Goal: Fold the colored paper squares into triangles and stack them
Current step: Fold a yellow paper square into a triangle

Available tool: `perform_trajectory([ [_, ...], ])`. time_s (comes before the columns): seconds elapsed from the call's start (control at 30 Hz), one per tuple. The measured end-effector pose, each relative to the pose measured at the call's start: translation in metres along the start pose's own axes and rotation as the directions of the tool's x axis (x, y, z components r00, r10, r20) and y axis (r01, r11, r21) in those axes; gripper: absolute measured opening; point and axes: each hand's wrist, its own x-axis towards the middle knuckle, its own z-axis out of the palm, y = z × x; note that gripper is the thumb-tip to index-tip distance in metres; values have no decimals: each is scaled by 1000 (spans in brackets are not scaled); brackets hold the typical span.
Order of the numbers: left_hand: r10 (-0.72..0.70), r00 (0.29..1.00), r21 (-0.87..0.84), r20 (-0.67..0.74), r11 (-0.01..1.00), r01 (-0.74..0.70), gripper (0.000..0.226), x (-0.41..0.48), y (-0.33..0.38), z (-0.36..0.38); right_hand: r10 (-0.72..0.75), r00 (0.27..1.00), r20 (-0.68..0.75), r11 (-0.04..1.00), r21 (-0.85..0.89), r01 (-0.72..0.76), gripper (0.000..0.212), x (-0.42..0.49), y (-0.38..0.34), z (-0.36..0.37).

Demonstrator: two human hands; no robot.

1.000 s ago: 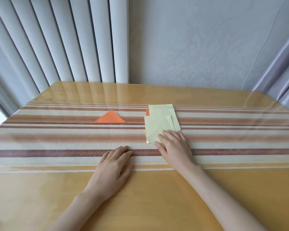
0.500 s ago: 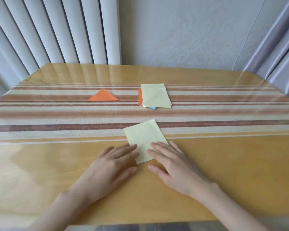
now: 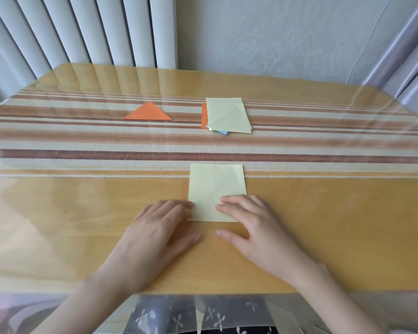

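Observation:
A pale yellow paper square (image 3: 216, 186) lies flat on the table in front of me, its edges squared to the table. My left hand (image 3: 158, 227) rests flat with its fingertips on the square's near left corner. My right hand (image 3: 253, 222) lies flat with straight fingers on the near right corner. Farther back, an orange folded triangle (image 3: 148, 112) sits on the striped runner. To its right is a loose pile of paper squares (image 3: 227, 115), yellow on top with orange and blue edges showing beneath.
The wooden table (image 3: 323, 225) has a glossy clear cover and a striped runner (image 3: 82, 150) across its middle. Vertical blinds (image 3: 82, 32) and a wall stand behind the far edge. The near edge runs just below my wrists.
The yellow square came off the pile and was slid toward me. It has turned from a tilted position to square with the table. Both hands followed it to the near side.

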Motion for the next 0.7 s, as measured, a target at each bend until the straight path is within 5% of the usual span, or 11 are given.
perform_trajectory([
  [0.3, 22, 999, -88, -49, 996, -26, 49, 26, -9, 8, -61, 990, -126, 996, -70, 52, 34, 14, 5, 7],
  [0.7, -1, 999, -127, -53, 992, -6, 37, 30, -8, 8, 81, 996, 23, 987, 135, -84, 26, 21, 3, -4],
])
